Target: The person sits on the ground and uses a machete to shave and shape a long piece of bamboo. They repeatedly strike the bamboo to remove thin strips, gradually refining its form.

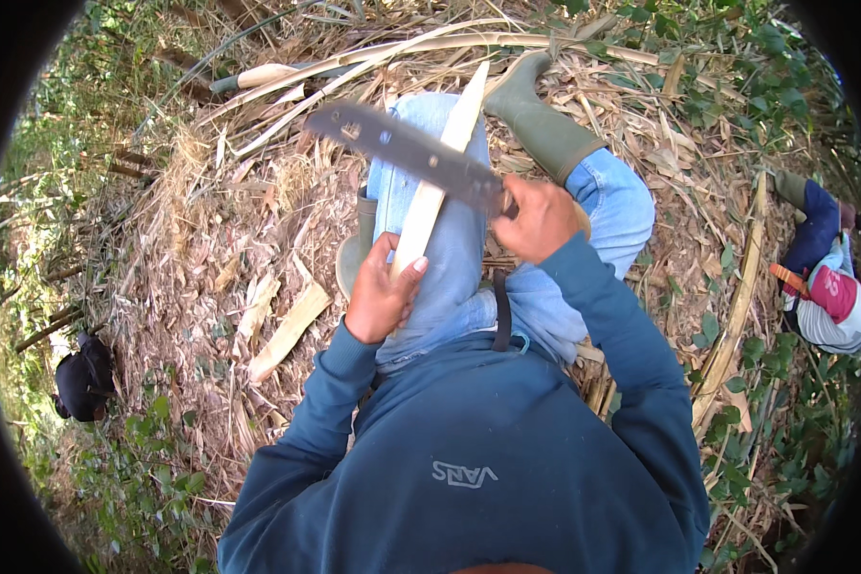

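My left hand (384,291) is closed round the lower end of a pale, flat wooden strip (419,222), which slants up and away over my knee to a pointed far end. In my right hand (542,218) is the handle of a machete (392,143). Its broad dark blade, slightly blurred, points left and crosses above the strip. Whether the edge touches the wood I cannot tell. Under both lie my legs in light blue jeans (440,306).
Wood shavings and split pieces (290,330) litter the ground at left. Long peeled strips (469,40) lie beyond my green rubber boot (542,115); a long pole (734,325) lies at right. One person (826,287) sits at far right, another dark-clothed person (84,378) at far left.
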Motion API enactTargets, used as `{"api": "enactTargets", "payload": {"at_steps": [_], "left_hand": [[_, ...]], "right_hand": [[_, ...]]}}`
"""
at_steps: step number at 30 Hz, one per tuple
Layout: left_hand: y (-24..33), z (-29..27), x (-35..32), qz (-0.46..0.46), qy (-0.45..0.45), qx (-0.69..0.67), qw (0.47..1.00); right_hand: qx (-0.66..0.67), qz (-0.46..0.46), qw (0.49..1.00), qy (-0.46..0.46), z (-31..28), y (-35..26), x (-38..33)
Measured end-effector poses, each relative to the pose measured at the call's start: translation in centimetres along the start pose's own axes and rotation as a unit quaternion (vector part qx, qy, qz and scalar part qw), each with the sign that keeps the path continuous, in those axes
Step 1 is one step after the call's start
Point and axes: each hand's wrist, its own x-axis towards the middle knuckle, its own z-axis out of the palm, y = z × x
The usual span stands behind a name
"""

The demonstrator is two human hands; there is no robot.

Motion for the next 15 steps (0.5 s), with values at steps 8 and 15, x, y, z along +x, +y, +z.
{"api": "enactTargets", "payload": {"at_steps": [8,15], "left_hand": [[-0.3,-0.4,-0.2,-0.002,-0.027,-0.047,0.999],[-0.1,-0.4,-0.3,-0.021,-0.014,-0.039,0.999]], "right_hand": [[-0.028,-0.008,0.999,0.026,-1.4,1.6,0.8],[-0.032,-0.100,0.993,-0.059,-2.1,0.1,-0.9]]}}
